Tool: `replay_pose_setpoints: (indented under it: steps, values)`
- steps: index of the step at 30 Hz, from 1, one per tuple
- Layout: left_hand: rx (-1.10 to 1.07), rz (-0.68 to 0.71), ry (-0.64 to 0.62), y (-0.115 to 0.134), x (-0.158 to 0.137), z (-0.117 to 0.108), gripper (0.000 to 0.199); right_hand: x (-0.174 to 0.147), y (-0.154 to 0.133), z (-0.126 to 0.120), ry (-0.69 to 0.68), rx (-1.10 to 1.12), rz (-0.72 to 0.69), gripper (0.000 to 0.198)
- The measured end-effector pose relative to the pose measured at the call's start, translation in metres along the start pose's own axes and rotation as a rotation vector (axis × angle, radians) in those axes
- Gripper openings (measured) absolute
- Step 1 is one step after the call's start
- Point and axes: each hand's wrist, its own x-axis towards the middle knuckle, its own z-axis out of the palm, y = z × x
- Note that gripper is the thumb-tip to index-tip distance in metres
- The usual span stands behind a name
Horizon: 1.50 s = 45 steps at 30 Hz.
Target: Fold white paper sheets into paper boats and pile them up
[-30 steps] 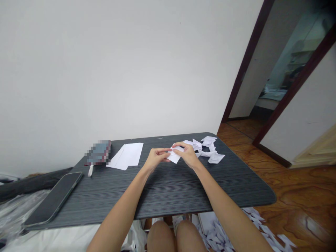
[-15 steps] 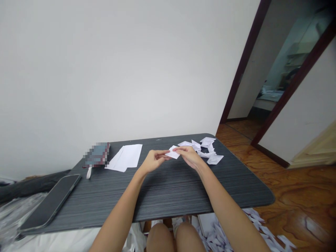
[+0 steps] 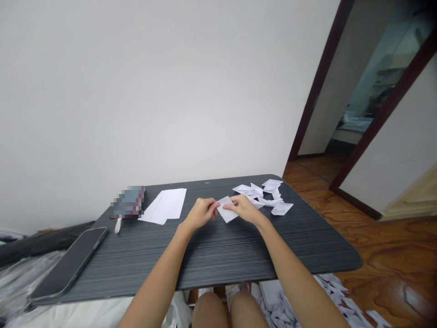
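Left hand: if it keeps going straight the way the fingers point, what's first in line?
The left hand points right, already pinching the small white paper piece. Just past that piece sits the right hand, so it probably meets those fingers first; depth is hard to judge.

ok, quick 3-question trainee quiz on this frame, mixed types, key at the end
1. True or false: the left hand and right hand both grip the small white paper piece.
2. Multiple choice: where does the pile of folded papers lie? A) far right part of the table B) under the phone C) on the flat sheets
3. Fill in: the phone lies at the table's near ____ corner.

Key: 1 true; 2 A; 3 left
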Motion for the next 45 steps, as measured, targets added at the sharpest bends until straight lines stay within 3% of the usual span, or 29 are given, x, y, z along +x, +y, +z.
replay_pose_setpoints:
  steps: [3, 8, 12, 20, 29, 35, 45]
  values:
    - [-0.179, -0.091, -0.030, 0.000, 0.002, 0.000, 0.034, 0.000, 0.000, 0.001, 0.047, 0.033, -0.006, 0.021]
    - [-0.560, -0.244, -0.105, -0.001, 0.006, -0.003, 0.039, -0.003, -0.008, -0.002, -0.064, 0.134, -0.054, 0.025]
    - [-0.702, -0.291, -0.131, 0.000, 0.005, -0.005, 0.048, -0.004, -0.013, -0.005, -0.051, 0.123, -0.092, 0.027]
    - [-0.748, -0.349, -0.157, 0.003, 0.004, -0.010, 0.034, -0.003, -0.008, -0.008, -0.022, 0.097, -0.068, 0.022]
    - [-0.709, -0.268, -0.124, 0.007, 0.005, -0.007, 0.034, -0.004, -0.006, -0.006, 0.023, 0.182, -0.004, 0.019]
    - [-0.637, -0.242, -0.143, 0.012, 0.002, -0.004, 0.033, -0.004, -0.010, -0.004, 0.063, 0.091, -0.026, 0.020]
    - [-0.610, -0.213, -0.148, 0.011, 0.003, 0.001, 0.034, -0.005, -0.014, -0.006, -0.034, 0.063, -0.066, 0.022]
